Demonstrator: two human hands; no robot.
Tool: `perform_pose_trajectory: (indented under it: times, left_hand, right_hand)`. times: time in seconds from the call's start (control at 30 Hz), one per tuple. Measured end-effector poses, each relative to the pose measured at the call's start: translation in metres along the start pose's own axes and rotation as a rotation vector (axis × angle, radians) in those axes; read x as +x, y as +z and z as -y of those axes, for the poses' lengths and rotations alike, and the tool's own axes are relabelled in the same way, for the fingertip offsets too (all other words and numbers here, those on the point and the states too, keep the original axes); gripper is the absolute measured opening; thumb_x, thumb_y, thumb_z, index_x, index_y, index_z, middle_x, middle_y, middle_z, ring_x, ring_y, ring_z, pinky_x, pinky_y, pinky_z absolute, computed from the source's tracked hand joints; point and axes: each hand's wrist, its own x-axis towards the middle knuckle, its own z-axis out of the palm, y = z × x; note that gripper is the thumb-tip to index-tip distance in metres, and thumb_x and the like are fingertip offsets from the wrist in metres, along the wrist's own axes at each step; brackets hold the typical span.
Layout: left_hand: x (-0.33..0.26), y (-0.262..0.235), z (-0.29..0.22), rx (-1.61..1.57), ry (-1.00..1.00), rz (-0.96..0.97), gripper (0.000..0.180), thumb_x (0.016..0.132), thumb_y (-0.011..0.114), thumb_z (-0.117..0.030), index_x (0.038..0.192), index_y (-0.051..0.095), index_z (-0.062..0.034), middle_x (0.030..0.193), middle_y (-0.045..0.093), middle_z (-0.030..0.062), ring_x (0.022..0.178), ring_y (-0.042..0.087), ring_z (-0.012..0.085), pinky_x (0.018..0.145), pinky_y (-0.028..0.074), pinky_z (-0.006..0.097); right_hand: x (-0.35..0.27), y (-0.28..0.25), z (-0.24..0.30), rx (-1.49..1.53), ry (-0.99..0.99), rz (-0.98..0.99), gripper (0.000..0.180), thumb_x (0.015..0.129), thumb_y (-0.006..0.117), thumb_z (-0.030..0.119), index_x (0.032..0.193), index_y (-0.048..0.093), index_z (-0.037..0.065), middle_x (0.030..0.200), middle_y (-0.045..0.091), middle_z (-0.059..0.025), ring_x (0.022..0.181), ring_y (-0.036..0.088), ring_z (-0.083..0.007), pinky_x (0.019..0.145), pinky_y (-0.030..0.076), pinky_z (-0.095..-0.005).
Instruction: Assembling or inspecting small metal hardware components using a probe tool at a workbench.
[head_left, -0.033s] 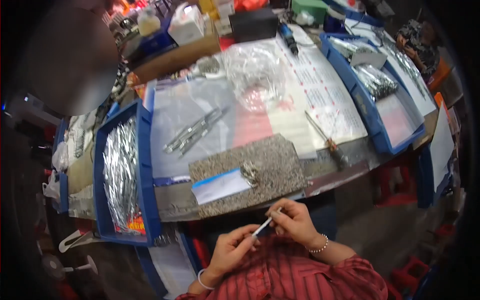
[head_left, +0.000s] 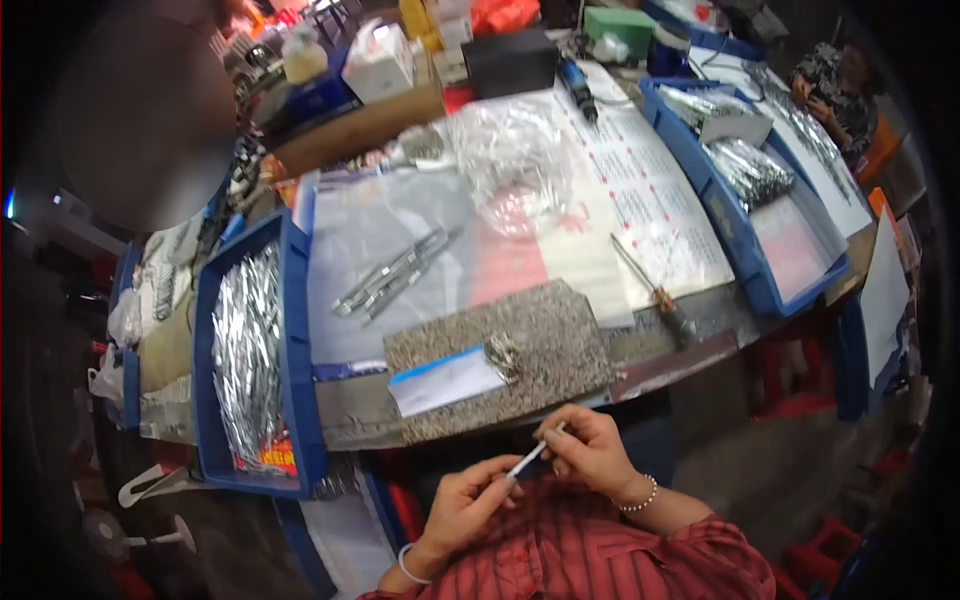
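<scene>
Left hand (head_left: 470,505) and right hand (head_left: 590,450) meet close before the chest, fingers pinched.

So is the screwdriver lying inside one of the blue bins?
No, the screwdriver lies on the open tabletop papers, between the speckled mat and the blue bin on the right.

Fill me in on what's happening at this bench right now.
A person in a red striped shirt holds a thin silvery metal rod between both hands, the left hand at its lower end and the right hand pinching the upper end, just below the bench edge. On the bench ahead lie a speckled grey mat with a white and blue card, a few loose metal rods on clear plastic, and a blue plastic bin full of silvery pieces.
</scene>
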Motion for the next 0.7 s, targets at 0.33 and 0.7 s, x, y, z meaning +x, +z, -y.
perform_pose_trajectory:
  times: [0.33,0.7]
  left_hand:
    - [0.0,0.002,0.0,-0.268,0.022,0.046,0.026,0.095,0.05,-0.009,0.118,0.058,0.002,0.083,0.062,0.0045,0.071,0.057,0.0063,0.062,0.045,0.017]
    - [0.002,0.017,-0.009,-0.171,-0.003,0.009,0.022,0.094,0.053,-0.011,0.112,0.061,0.0001,0.074,0.063,0.0015,0.057,0.054,0.0044,0.049,0.04,0.016]
  right_hand:
    - [-0.01,0.001,0.005,-0.009,-0.14,0.021,0.014,0.093,0.056,0.012,0.102,0.058,0.002,0.074,0.06,-0.0016,0.054,0.048,-0.0019,0.046,0.038,-0.0174]
    - [-0.012,-0.004,0.005,0.005,-0.165,0.005,0.016,0.095,0.053,0.013,0.102,0.061,0.0,0.076,0.061,-0.0027,0.054,0.05,-0.0032,0.05,0.042,-0.0172]
